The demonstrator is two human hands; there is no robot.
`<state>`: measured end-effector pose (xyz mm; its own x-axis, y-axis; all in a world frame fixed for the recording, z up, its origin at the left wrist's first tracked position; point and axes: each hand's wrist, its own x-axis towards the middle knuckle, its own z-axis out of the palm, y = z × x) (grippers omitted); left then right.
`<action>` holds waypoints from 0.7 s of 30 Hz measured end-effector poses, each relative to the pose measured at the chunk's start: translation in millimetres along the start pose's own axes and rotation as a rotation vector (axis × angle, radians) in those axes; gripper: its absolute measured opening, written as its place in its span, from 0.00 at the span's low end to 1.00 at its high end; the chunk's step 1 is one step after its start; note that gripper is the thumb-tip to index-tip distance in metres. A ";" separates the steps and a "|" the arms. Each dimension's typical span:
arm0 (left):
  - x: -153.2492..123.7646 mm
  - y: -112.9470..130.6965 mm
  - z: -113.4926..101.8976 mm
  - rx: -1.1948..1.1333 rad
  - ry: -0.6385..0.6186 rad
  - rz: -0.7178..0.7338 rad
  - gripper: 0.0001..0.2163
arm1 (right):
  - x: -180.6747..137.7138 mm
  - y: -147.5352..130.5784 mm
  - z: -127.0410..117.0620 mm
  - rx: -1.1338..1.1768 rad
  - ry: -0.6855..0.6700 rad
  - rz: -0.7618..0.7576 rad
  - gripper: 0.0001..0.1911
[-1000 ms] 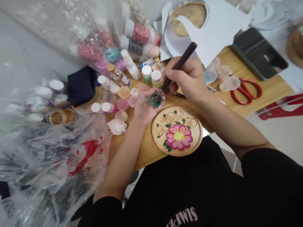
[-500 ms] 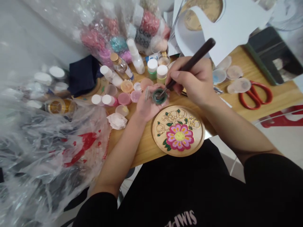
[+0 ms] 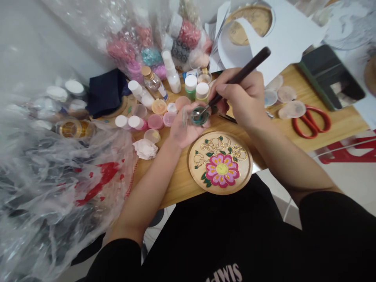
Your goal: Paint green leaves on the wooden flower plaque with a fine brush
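My left hand [image 3: 185, 129] is closed around a small round pot of green paint [image 3: 199, 116], held above the wooden table [image 3: 317, 129]. My right hand [image 3: 239, 98] grips a dark-handled tool [image 3: 241, 76] whose thin metal tip dips into that pot. Just below both hands lies a round wooden plate [image 3: 220, 163] painted with a pink and yellow flower, green leaves and gold outlines.
Small paint pots and white-capped bottles [image 3: 152, 105] crowd the table behind my left hand. Crumpled clear plastic bags [image 3: 58, 176] fill the left. Red scissors [image 3: 311, 119], loose lids [image 3: 286, 102], white paper [image 3: 282, 31] and a dark tablet [image 3: 331, 74] lie to the right.
The tool's tip has stirred inside the green pot, and its handle has tilted flatter to the right. Both hands stay together above the plate; the view has shifted slightly.
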<state>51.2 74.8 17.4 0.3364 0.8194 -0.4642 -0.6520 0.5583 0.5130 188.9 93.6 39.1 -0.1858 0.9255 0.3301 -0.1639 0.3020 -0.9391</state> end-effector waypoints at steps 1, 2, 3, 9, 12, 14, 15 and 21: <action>0.2 -0.3 -0.4 -0.010 -0.001 0.002 0.22 | 0.1 0.2 0.3 -0.009 0.010 0.001 0.10; 0.3 -0.8 -0.8 -0.017 0.004 -0.003 0.21 | 0.4 0.6 0.6 -0.025 0.022 0.003 0.11; 0.3 -1.4 -1.0 -0.019 0.013 -0.016 0.20 | 0.7 1.2 0.8 -0.047 0.035 0.006 0.11; -2.0 -4.8 1.5 -0.017 0.026 -0.091 0.18 | 1.9 3.7 2.7 -0.160 0.123 0.062 0.12; -2.7 -5.2 2.9 -0.011 0.002 -0.098 0.19 | 1.5 3.1 3.5 -0.126 0.120 0.043 0.11; -2.3 -5.0 2.7 0.004 -0.010 -0.112 0.19 | 1.4 2.8 3.6 -0.140 0.126 0.063 0.12; -2.0 -4.8 2.3 0.012 -0.016 -0.122 0.19 | 1.5 2.8 3.4 -0.150 0.132 0.072 0.12; -0.5 -3.5 1.2 0.014 0.059 -0.152 0.15 | 2.3 4.0 1.3 -0.130 0.130 0.060 0.11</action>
<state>54.2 72.6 16.7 0.3892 0.7165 -0.5789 -0.5874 0.6772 0.4432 186.5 96.6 36.2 -0.0632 0.9621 0.2654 -0.0283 0.2641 -0.9641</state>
